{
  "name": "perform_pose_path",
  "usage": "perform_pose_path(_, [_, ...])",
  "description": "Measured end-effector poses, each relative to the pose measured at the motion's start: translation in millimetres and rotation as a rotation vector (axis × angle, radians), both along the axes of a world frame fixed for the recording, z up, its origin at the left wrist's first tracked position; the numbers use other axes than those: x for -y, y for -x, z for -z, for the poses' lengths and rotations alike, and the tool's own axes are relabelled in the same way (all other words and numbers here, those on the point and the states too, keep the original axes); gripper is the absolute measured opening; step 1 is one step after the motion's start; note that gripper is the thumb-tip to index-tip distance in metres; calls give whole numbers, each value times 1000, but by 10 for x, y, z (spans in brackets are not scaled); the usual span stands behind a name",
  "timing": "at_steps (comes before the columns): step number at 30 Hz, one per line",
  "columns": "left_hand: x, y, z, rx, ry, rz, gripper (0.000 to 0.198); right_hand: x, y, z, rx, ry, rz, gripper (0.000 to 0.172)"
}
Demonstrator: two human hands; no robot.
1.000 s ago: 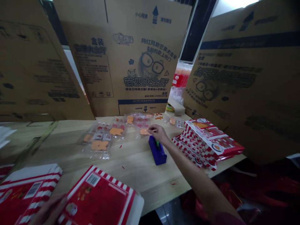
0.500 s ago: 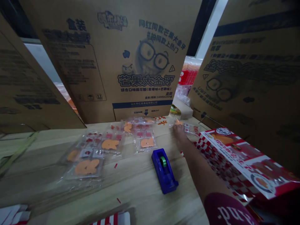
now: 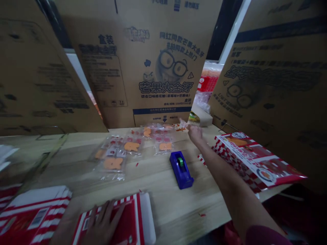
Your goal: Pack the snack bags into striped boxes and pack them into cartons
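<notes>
My right hand [image 3: 195, 134] reaches to the back of the table with its fingers closed on a blurred clear plastic packet [image 3: 183, 123], whose contents I cannot make out. My left hand [image 3: 103, 219] lies with fingers spread on a flat red-and-white striped box [image 3: 133, 217] at the front edge of the view. Clear packets with orange rabbit-shaped pieces [image 3: 113, 163] and small red items lie across the middle. Between the hands stands a blue tape dispenser [image 3: 181, 170] with a green roll.
Brown cardboard cartons [image 3: 163, 68] wall off the back and sides. More striped flat boxes [image 3: 38, 216] are stacked at front left. A stack of red checkered printed packaging [image 3: 255, 160] sits at the right edge, under my right forearm's side. Small red scraps [image 3: 137, 164] dot the table.
My right hand has lifted the packet from the back right and shifted slightly up. My left hand has come into view on the striped box. The view has turned left and down.
</notes>
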State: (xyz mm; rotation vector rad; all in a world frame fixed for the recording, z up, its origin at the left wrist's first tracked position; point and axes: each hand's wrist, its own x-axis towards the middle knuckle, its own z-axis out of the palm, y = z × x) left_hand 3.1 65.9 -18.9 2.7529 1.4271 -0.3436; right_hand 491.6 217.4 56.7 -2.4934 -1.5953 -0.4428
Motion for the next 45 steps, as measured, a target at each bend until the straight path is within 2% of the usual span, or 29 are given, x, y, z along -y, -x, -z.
perform_pose_path(3, [84, -9, -105, 26, 108, -30, 101, 248, 369, -389, 23, -121, -106, 26])
perform_pose_path(6, [225, 30, -117, 72, 123, -97, 109, 703, 829, -719, 67, -357, -392, 25])
perform_pose_path(9, [389, 105, -132, 153, 52, -119, 110, 1286, 1357, -921, 107, -532, -737, 25])
perform_pose_path(11, [484, 163, -157, 187, 23, -123, 112, 1652, 1698, -938, 132, -497, -916, 23])
perform_pose_path(14, [592, 243, -185, 215, 18, -111, 113, 2068, 2109, -716, 146, -308, -1103, 24])
perform_pose_path(17, [668, 317, -187, 227, 5, -99, 115, 2312, 2342, -239, 100, -70, -1194, 22])
perform_pose_path(19, [698, 370, -184, 235, 1, -87, 115, 2403, 2394, 116, 56, 81, -1197, 20])
perform_pose_path(22, [719, 433, -190, 238, 3, -81, 115, 2491, 2401, 545, 23, 139, -1181, 20])
perform_pose_path(25, [740, 418, -204, 220, 6, -90, 115, 2566, 2444, 781, -104, 111, -1172, 24])
perform_pose_path(28, [773, 320, -207, 190, -7, -106, 117, 2622, 2542, 841, -359, 99, -1175, 25])
perform_pose_path(32, [818, 208, -180, 163, -13, -141, 117, 2511, 2556, 760, -541, 129, -1238, 18])
perform_pose_path(33, [826, 197, -171, 163, -10, -145, 117, 2425, 2526, 733, -615, 109, -1206, 16])
perform_pose_path(35, [836, 187, -158, 167, -5, -153, 117, 2189, 2458, 701, -769, 37, -1047, 15])
perform_pose_path(38, [849, 176, -160, 174, 1, -171, 117, 1790, 2434, 739, -899, 26, -809, 24])
perform_pose_path(41, [869, 151, -190, 183, 8, -185, 117, 1556, 2529, 852, -948, 102, -781, 23])
perform_pose_path(45, [891, 129, -209, 209, -10, -212, 117, 1597, 2644, 972, -1014, 81, -797, 28])
